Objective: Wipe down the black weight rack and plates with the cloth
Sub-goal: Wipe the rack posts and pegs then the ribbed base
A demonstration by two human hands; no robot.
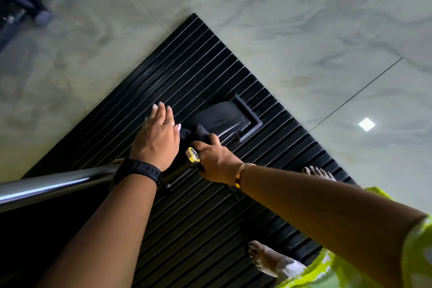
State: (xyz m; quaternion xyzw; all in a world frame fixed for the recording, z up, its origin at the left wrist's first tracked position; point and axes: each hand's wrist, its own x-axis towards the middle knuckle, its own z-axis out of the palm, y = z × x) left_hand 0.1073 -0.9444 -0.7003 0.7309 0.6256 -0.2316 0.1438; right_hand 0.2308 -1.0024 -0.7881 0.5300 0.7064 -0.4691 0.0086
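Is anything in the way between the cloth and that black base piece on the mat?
Nothing visible is. The dark cloth, gripped by the right hand, appears right beside the near edge of the black base. The left hand, fingers straight, is on the cloth's other side, clear of that path.

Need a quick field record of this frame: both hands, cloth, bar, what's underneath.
left hand: palm down, fingers straight, beside the cloth; what it touches is hidden
right hand: grips the black cloth
chrome bar: enters from the left, passes under the left wrist
yellow ring: between the hands, against the right thumb
black bracket: on the mat, just beyond the cloth
ribbed mat: black, on the tiled floor
bare feet: on the mat
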